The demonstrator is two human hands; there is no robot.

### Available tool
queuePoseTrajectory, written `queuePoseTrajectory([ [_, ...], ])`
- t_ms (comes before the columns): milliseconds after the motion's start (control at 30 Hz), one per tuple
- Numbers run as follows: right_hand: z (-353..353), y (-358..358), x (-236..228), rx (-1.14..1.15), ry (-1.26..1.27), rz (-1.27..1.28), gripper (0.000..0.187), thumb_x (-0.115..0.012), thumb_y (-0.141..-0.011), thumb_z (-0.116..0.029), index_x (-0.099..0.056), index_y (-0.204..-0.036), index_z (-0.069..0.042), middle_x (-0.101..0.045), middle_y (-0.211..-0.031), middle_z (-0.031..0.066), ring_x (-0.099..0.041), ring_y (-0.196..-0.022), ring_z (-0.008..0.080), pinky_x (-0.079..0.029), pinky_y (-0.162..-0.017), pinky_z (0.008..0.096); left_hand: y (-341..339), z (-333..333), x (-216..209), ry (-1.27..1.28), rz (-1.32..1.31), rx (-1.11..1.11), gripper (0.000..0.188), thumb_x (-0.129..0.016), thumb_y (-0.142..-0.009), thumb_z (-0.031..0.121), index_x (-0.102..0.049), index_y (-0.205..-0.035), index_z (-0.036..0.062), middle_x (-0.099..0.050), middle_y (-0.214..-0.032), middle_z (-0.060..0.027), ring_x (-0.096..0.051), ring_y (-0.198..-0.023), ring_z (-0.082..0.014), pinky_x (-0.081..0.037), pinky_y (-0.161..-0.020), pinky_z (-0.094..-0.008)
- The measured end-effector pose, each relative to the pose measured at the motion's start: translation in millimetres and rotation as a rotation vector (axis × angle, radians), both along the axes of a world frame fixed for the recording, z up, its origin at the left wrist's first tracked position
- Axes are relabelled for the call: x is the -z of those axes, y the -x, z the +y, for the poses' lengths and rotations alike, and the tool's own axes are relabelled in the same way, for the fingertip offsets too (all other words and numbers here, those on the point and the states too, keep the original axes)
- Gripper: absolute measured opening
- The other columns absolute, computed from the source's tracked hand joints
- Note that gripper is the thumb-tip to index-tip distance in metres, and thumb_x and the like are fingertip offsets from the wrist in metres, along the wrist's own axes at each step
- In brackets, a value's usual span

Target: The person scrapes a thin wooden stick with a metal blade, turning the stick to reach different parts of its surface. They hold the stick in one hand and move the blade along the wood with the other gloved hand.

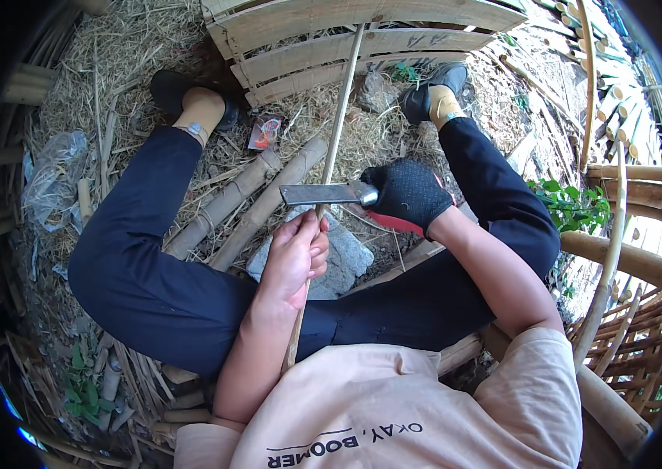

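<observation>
My left hand (297, 254) is bare and closed around a long, thin bamboo strip (337, 129). The strip runs from beside my shirt up to a slatted wooden crate. A black and red work glove covers my right hand (409, 195), whose fingers are wrapped round the handle end of a knife (321, 194). Its flat, straight metal blade lies crosswise over the strip, just beyond my left fingers; a shiny collar shows at the glove. The glove hides most of the handle. Under my left hand sits a grey stone block (346, 254).
The slatted wooden crate (292, 39) stands beyond my feet. Bamboo pieces (237, 195) lie between my legs on straw-littered ground. Clear plastic (53, 172) is at the left. Thick bamboo poles (635, 262) and a woven bamboo basket (643, 352) are at the right.
</observation>
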State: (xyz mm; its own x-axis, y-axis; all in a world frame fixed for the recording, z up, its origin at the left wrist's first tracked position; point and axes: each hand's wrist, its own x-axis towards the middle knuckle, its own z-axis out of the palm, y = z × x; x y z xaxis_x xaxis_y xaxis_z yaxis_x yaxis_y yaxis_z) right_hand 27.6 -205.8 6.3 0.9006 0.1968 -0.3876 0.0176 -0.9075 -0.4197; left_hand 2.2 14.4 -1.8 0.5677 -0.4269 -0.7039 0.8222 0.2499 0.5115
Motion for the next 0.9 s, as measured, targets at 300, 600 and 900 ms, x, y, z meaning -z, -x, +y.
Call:
queuePoseTrajectory([
  [300, -8, -6, 12, -0.051, 0.086, -0.085, 0.023, -0.066, -0.078, -0.032, -0.073, -0.091, -0.014, -0.071, -0.081, 0.0161, -0.070, -0.078, 0.0358, -0.055, -0.074, 0.0461, 3, -5, 2, -0.054, -0.051, 0.017, 0.026, -0.040, -0.109, 0.029, -0.051, -0.097, 0.0089, -0.032, -0.059, 0.0089, -0.023, -0.042, -0.0002, -0.020, -0.039, -0.0190],
  [600, -48, -27, 18, 0.210, 0.187, -0.128, 0.028, -0.065, -0.082, -0.037, -0.075, -0.096, -0.015, -0.072, -0.086, 0.0158, -0.070, -0.084, 0.0361, -0.055, -0.078, 0.0466, 1, -2, -3, -0.040, -0.031, 0.020, 0.026, -0.040, -0.109, 0.028, -0.052, -0.096, 0.0087, -0.034, -0.059, 0.0090, -0.024, -0.042, 0.0001, -0.021, -0.038, -0.0192],
  [900, -5, 3, 9, -0.012, -0.010, -0.059, 0.027, -0.067, -0.081, -0.037, -0.072, -0.095, -0.014, -0.070, -0.082, 0.0179, -0.069, -0.079, 0.0386, -0.055, -0.073, 0.0465, 0, -1, 0, -0.043, -0.054, -0.004, 0.026, -0.042, -0.108, 0.027, -0.053, -0.094, 0.0090, -0.035, -0.059, 0.0091, -0.024, -0.042, 0.0000, -0.021, -0.039, -0.0192],
])
